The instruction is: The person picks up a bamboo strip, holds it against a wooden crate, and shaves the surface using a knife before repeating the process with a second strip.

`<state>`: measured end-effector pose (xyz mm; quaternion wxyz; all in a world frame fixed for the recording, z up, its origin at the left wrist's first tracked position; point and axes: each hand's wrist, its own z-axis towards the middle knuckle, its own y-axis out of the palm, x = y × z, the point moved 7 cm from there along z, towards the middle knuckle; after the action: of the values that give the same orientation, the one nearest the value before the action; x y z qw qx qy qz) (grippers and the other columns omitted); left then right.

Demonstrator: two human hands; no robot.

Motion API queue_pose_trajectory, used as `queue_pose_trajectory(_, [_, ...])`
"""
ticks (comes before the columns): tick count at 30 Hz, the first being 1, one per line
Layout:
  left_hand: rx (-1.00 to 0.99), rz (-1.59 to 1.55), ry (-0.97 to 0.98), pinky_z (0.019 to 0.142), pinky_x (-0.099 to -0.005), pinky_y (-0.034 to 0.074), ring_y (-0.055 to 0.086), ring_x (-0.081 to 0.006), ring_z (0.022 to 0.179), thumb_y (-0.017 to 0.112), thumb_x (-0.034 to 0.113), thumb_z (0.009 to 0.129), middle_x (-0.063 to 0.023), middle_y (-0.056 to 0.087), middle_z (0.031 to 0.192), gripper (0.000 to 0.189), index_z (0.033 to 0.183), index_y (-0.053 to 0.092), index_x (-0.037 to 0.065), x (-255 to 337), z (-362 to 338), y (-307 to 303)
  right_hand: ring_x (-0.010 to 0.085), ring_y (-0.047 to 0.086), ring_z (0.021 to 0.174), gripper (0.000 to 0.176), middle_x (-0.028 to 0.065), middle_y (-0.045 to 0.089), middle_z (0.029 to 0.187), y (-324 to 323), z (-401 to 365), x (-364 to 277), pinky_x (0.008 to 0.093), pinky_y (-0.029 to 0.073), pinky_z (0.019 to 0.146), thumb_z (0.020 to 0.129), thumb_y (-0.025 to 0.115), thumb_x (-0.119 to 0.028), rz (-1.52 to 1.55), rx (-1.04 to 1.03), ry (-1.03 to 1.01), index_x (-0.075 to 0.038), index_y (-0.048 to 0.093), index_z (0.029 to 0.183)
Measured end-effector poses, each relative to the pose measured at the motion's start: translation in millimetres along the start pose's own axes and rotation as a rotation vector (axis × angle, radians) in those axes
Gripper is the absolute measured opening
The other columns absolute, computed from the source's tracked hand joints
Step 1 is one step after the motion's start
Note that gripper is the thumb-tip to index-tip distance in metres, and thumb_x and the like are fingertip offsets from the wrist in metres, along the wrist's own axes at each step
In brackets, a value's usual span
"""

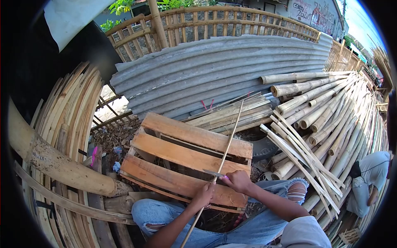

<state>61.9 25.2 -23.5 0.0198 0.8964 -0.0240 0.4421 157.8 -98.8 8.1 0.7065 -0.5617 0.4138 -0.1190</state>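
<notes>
My left hand [203,195] is wrapped round a long thin bamboo strip [230,140], which slants from my lap up across a wooden slatted crate [165,149]. Just right of it, my right hand [238,181] grips the handle of a knife [213,172]. The blade points left and lies across the strip, a little above my left hand; whether it cuts into the strip is too small to tell. Both hands are over the near right part of the crate, between my knees.
Bamboo poles [331,120] are piled at the right, with split strips [304,159] on them. More split bamboo [70,111] stands at the left beside a thick pole [70,167]. Corrugated sheeting [223,62] is behind the crate. Another person [368,182] crouches at the far right.
</notes>
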Motion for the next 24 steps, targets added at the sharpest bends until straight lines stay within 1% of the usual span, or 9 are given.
queue_pose_trajectory(1, [0.009,-0.009,-0.011,0.034,-0.0222,0.031,0.036,-0.0065,0.040,0.036,0.043,0.097,0.0024,0.037,0.056,0.038,0.080,0.041,0.009,-4,1,0,0.0367,0.059,0.056,0.055,0.0179,0.055,0.053,2,7,8,0.0470,0.045,0.054,0.091,0.042,-0.048,0.007,-0.013,-0.007,-0.006,0.059,0.061])
queue_pose_trajectory(5, [0.216,0.448,0.395,0.036,-0.0261,0.037,0.042,-0.0109,0.042,0.035,0.042,0.097,-0.0010,0.044,0.059,0.040,0.086,0.045,0.005,8,8,0,0.0366,0.059,0.056,0.057,0.0189,0.057,0.056,-32,37,100,0.0457,0.046,0.053,0.090,0.042,-0.050,-0.103,0.149,0.319,-0.006,0.062,0.061])
queue_pose_trajectory(7, [0.103,0.207,0.083,0.036,-0.0239,0.033,0.039,-0.0084,0.042,0.035,0.041,0.098,0.0008,0.041,0.058,0.038,0.084,0.044,0.007,21,-3,3,0.0368,0.059,0.055,0.056,0.0189,0.057,0.056,-30,31,78,0.0459,0.046,0.052,0.090,0.043,-0.051,-0.091,0.142,0.270,-0.006,0.062,0.062])
queue_pose_trajectory(9, [-0.044,0.001,0.001,0.033,-0.0239,0.032,0.038,-0.0090,0.038,0.034,0.043,0.098,0.0009,0.039,0.057,0.040,0.082,0.043,0.008,-5,10,-3,0.0376,0.058,0.055,0.055,0.0192,0.057,0.056,-17,20,32,0.0466,0.046,0.053,0.089,0.044,-0.050,-0.051,0.088,0.105,-0.006,0.063,0.065])
queue_pose_trajectory(12, [0.023,0.068,-0.079,0.033,-0.0239,0.032,0.037,-0.0080,0.039,0.034,0.042,0.098,0.0028,0.037,0.056,0.039,0.080,0.041,0.009,-7,4,-9,0.0383,0.058,0.055,0.053,0.0187,0.057,0.055,8,5,14,0.0472,0.046,0.055,0.089,0.045,-0.050,-0.023,0.045,-0.080,-0.006,0.061,0.064])
queue_pose_trajectory(15, [-0.036,-0.028,-0.011,0.033,-0.0230,0.032,0.035,-0.0069,0.039,0.035,0.043,0.098,0.0032,0.036,0.057,0.038,0.079,0.040,0.009,-10,2,2,0.0374,0.058,0.055,0.053,0.0173,0.056,0.055,-21,35,113,0.0460,0.045,0.051,0.091,0.041,-0.045,-0.073,0.212,0.377,-0.007,0.061,0.061])
queue_pose_trajectory(19, [-0.071,-0.072,-0.052,0.033,-0.0218,0.031,0.033,-0.0060,0.039,0.036,0.044,0.097,0.0036,0.034,0.057,0.038,0.078,0.040,0.011,2,-2,1,0.0371,0.060,0.056,0.056,0.0179,0.058,0.056,-27,30,86,0.0454,0.047,0.052,0.091,0.041,-0.049,-0.090,0.139,0.325,-0.006,0.062,0.062])
queue_pose_trajectory(23, [-0.058,-0.060,-0.115,0.034,-0.0218,0.033,0.035,-0.0065,0.041,0.035,0.045,0.097,0.0032,0.035,0.057,0.039,0.079,0.041,0.010,-9,-2,-7,0.0357,0.061,0.057,0.052,0.0188,0.058,0.057,0,10,18,0.0461,0.049,0.057,0.089,0.044,-0.050,-0.051,0.055,-0.026,-0.007,0.066,0.070])
queue_pose_trajectory(24, [-0.016,0.054,-0.052,0.037,-0.0252,0.037,0.040,-0.0092,0.044,0.035,0.046,0.097,0.0016,0.040,0.061,0.040,0.082,0.043,0.010,-13,-1,-9,0.0350,0.061,0.057,0.051,0.0176,0.059,0.057,3,18,45,0.0463,0.048,0.057,0.088,0.046,-0.052,-0.057,0.038,0.152,-0.008,0.065,0.070])
